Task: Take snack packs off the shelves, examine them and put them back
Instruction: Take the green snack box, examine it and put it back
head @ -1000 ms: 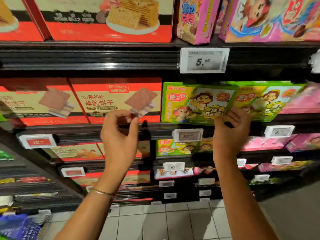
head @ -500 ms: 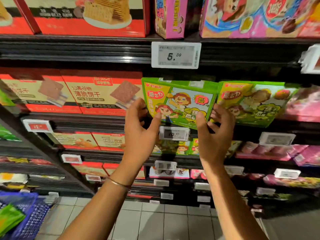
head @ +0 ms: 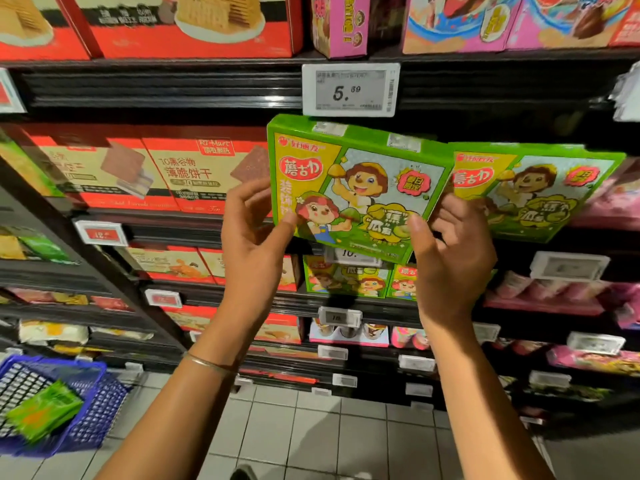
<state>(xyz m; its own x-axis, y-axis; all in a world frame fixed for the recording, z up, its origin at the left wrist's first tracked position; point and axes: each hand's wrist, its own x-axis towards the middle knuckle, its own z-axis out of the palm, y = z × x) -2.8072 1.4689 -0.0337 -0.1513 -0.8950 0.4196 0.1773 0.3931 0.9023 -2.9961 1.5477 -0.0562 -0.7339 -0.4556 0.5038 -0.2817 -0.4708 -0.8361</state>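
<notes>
A green snack box (head: 360, 188) with cartoon children on its front is tilted out from the middle shelf. My left hand (head: 254, 237) pinches its lower left corner, thumb on the front face. My right hand (head: 450, 254) grips its lower right corner, thumb on the front and fingers behind. A second identical green box (head: 540, 192) stands on the shelf just to the right, partly behind my right hand's fingers.
Red biscuit boxes (head: 194, 174) fill the shelf to the left. A price tag (head: 349, 90) reading 5.69 hangs on the shelf edge above. Pink boxes (head: 341, 24) stand on the top shelf. A blue basket (head: 90, 410) holding a green pack sits at lower left on the tiled floor.
Both hands came together onto the left green box, took hold of its lower corners and drew it up and out from the shelf toward me.
</notes>
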